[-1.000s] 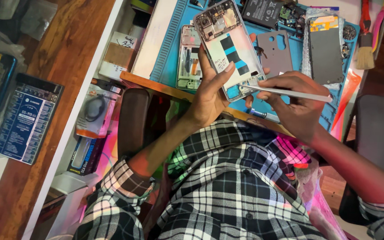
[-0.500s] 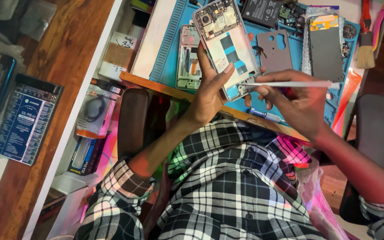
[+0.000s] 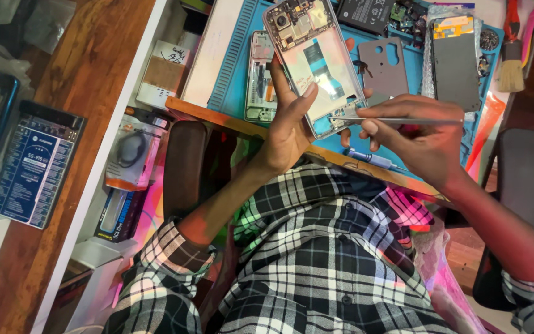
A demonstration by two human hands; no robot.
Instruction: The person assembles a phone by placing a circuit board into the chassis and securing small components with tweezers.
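Gripped opened phone (image 3: 314, 62) in left hand (image 3: 288, 127) above blue mat (image 3: 233, 68). Pinched tweezers (image 3: 397, 120) in right hand (image 3: 418, 139), tip at phone's lower edge.

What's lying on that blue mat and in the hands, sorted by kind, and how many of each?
Opened phone bodies: 2, one held in the left hand, one flat on the blue mat
Grey back covers: 2
Batteries: 1
Brushes: 1
Metal tweezers, in the right hand: 1
Blue screwdrivers: 1
Total: 8

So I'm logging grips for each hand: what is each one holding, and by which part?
Left hand grips the opened phone by its lower end. Right hand holds thin metal tweezers along the shaft.
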